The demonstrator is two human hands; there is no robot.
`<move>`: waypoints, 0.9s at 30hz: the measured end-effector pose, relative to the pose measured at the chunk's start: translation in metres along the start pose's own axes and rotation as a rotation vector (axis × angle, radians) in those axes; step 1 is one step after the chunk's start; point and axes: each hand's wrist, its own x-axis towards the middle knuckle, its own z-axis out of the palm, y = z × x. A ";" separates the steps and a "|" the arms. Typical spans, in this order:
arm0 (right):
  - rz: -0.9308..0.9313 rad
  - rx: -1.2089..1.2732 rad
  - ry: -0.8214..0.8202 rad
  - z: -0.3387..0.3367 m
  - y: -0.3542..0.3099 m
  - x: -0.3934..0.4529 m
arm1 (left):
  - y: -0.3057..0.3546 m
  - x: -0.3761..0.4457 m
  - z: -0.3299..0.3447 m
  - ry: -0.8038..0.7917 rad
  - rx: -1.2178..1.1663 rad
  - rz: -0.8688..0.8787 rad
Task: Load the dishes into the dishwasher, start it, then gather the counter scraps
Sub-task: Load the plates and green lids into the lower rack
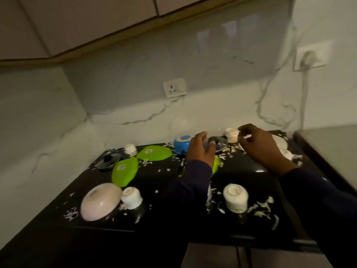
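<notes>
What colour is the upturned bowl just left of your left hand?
Blue, with a white base ring; the blue bowl shows clearly in the head view.

The countertop (241,171) is black, flecked with pale scraps (262,206). Near its back edge sit two lime-green plates (154,152) and a blue bowl (181,144); toward its front-left corner, a pink bowl (100,201) beside a white cup (132,197). The backsplash (212,105) looks white with grey veins.
</notes>
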 end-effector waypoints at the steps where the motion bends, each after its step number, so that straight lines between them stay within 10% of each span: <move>1: -0.016 0.002 -0.015 0.016 -0.012 0.006 | -0.013 0.005 -0.016 0.015 0.014 -0.009; 27: 0.127 -0.267 -0.499 0.157 -0.033 0.095 | -0.155 0.076 -0.092 0.190 0.129 -0.301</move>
